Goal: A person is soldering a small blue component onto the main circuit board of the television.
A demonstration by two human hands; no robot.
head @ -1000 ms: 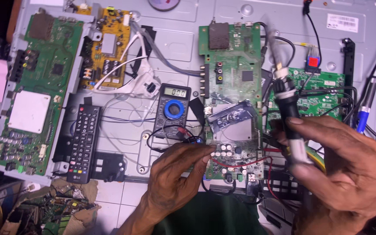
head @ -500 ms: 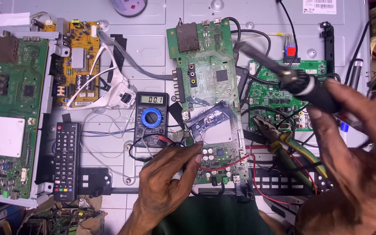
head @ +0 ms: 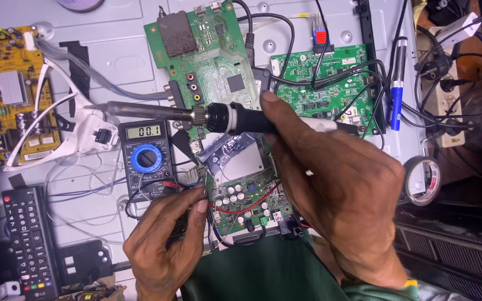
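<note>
My right hand (head: 338, 184) grips a soldering iron (head: 196, 115) by its black handle. The iron lies level, its metal tip pointing left above a black digital multimeter (head: 147, 159) with a blue dial. My left hand (head: 165, 245) sits at the lower left edge of a green circuit board (head: 224, 83), fingers pinched on a black test probe where red and black leads meet the board. The probe tip is hidden under my fingers. The board carries a grey shield plate and several small capacitors near its lower end.
A second green board (head: 330, 83) lies to the right with black cables over it. A yellow power board (head: 15, 95) and a black remote control (head: 29, 239) are at the left. A blue-handled tool (head: 398, 83), a tape roll (head: 422, 179) and a power strip (head: 447, 95) sit at the right.
The soldering iron swung from upright to level, its tip now pointing left over the multimeter. My right hand moved left across the board. The view shifted right and closer. The meter's reading changed.
</note>
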